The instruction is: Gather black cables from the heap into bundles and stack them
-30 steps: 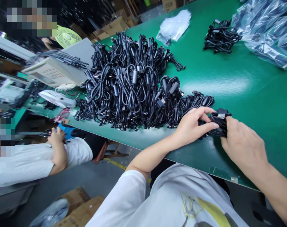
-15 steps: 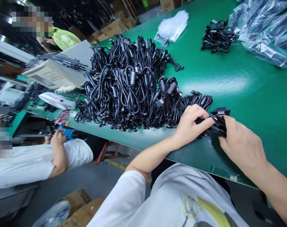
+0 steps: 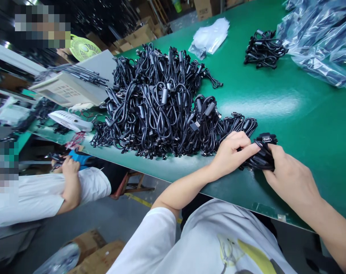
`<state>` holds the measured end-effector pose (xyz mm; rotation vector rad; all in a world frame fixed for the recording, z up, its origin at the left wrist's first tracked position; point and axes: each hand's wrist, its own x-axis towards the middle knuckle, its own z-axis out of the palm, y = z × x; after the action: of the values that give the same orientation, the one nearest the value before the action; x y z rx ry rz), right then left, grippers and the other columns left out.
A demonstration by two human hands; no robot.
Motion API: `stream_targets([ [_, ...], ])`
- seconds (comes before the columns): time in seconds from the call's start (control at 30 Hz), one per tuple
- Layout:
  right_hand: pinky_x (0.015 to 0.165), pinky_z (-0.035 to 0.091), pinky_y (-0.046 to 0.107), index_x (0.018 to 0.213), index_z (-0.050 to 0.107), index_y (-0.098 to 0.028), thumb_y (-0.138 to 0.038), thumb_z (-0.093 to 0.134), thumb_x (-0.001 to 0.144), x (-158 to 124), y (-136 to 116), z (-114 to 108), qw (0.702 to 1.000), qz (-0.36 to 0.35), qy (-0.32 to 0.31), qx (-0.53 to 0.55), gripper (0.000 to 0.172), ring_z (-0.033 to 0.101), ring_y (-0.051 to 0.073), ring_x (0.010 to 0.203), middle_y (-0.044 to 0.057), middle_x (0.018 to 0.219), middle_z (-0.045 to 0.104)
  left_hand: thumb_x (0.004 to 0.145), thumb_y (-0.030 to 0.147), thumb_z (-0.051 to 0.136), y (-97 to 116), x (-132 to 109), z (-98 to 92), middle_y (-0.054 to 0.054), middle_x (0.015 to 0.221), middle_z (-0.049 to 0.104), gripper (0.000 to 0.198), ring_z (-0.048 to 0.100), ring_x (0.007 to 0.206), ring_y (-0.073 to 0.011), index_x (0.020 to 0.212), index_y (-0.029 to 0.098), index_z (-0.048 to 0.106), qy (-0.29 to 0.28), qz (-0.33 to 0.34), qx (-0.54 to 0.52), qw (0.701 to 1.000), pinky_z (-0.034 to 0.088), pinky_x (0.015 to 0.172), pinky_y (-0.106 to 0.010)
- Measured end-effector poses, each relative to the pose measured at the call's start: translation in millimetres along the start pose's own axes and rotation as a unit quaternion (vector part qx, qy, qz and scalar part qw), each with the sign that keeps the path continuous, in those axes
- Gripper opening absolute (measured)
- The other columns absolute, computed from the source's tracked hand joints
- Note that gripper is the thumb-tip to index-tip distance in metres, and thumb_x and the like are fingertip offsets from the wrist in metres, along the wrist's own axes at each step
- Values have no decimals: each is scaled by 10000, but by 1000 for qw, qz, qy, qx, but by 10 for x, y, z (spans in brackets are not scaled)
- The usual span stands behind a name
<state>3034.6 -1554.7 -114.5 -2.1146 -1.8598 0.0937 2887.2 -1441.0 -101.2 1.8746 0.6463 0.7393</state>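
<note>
Both of my hands meet on a small coiled bundle of black cable [image 3: 262,154] at the near edge of the green table [image 3: 304,125]. My left hand [image 3: 232,152] pinches the bundle from the left, fingers curled and closed. My right hand [image 3: 289,177] wraps round the bundle from the right and below. A connector plug sticks out at the bundle's top. Just left of my hands lies a big heap of bundled black cables [image 3: 161,102].
A second small pile of cables [image 3: 262,47] and clear plastic bags [image 3: 211,34] lie at the far side. More shiny bags [image 3: 318,38] fill the top right. A co-worker in a white shirt [image 3: 47,194] sits at left. Cardboard boxes [image 3: 95,247] stand on the floor.
My left fingers have shifted on the bundle, curling in tighter, and both hands with the bundle have stayed in nearly the same spot.
</note>
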Motion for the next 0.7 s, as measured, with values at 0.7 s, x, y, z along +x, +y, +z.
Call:
stream_targets([
  [0.7,663,427,321,1161,537,-188,-633,526,832,1898,697,39,988,102,-114,-22,553,646,284,839,129,998,694,926,294,517,208,-47,-105,-58,1048,666,233,604,952,-151,1077,173,647,-47,-9,-10,999,470,937,-296],
])
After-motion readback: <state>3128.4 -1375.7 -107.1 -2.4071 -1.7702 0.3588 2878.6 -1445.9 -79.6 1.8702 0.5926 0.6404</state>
